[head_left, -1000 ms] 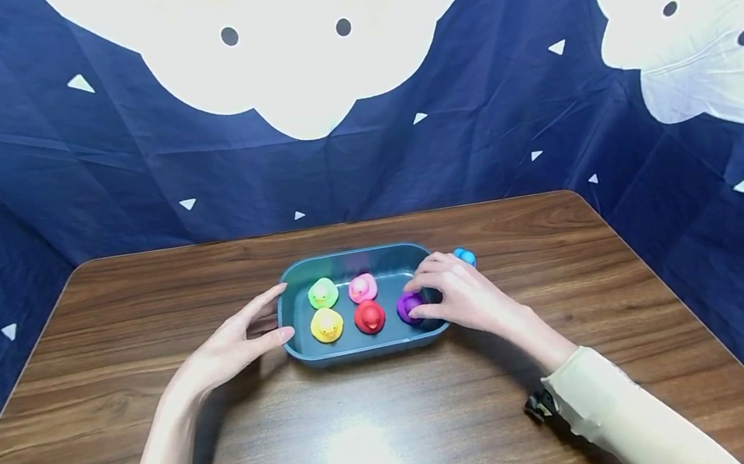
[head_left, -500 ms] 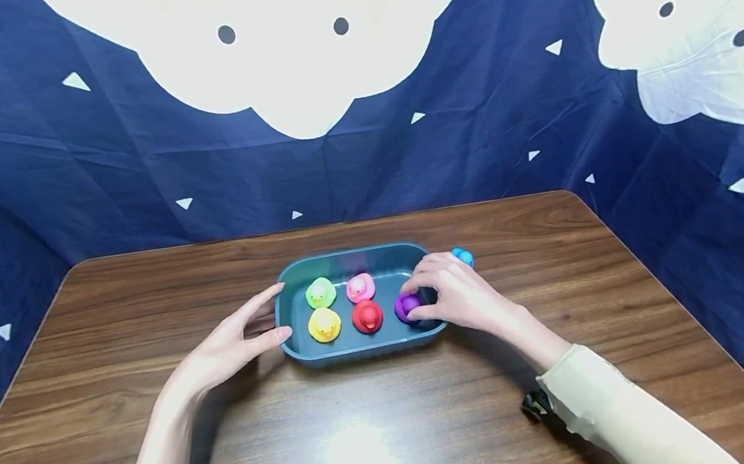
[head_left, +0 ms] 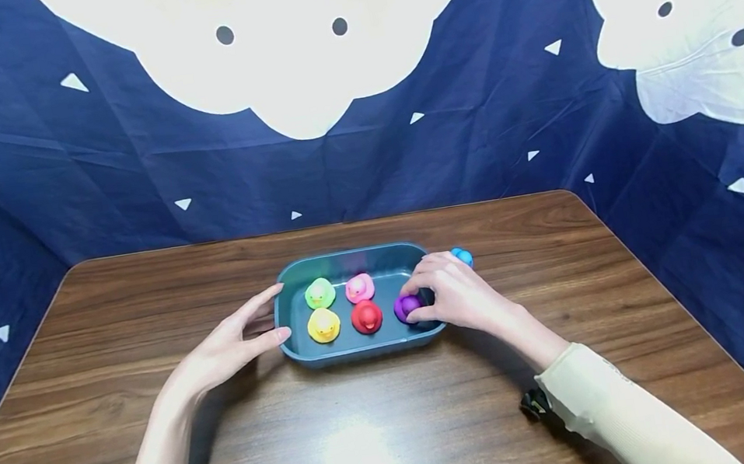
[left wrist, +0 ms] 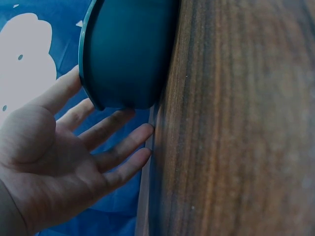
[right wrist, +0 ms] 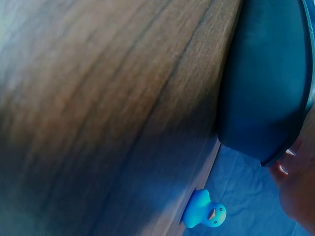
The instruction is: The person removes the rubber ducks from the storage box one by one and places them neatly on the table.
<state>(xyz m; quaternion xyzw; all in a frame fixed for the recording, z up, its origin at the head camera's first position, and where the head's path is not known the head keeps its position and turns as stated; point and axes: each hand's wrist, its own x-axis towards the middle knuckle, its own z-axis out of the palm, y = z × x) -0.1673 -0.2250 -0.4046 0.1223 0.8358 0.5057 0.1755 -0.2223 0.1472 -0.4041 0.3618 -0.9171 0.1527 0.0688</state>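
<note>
A teal oblong tub [head_left: 360,353] stands on the wooden table. My left hand [head_left: 222,352] touches its left end, thumb and index finger spread at the rim; in the left wrist view the other fingers reach out loosely below. With my right hand [head_left: 457,291] over the tub's right end, I pinch a purple rubber duck [head_left: 408,305] low inside it. Lined up to the left of that duck are a red duck [head_left: 367,317] and a yellow duck [head_left: 324,325]. Behind these two sit a pink duck [head_left: 360,288] and a green duck [head_left: 320,294].
On the table just behind my right hand is a blue rubber duck [right wrist: 204,211], partly hidden in the head view. The wooden tabletop [head_left: 287,447] runs back to a dark blue cloth [head_left: 124,170] printed with white clouds.
Both hands hold nearly the same positions, the right still on the purple duck. The whole head view has shifted very slightly.
</note>
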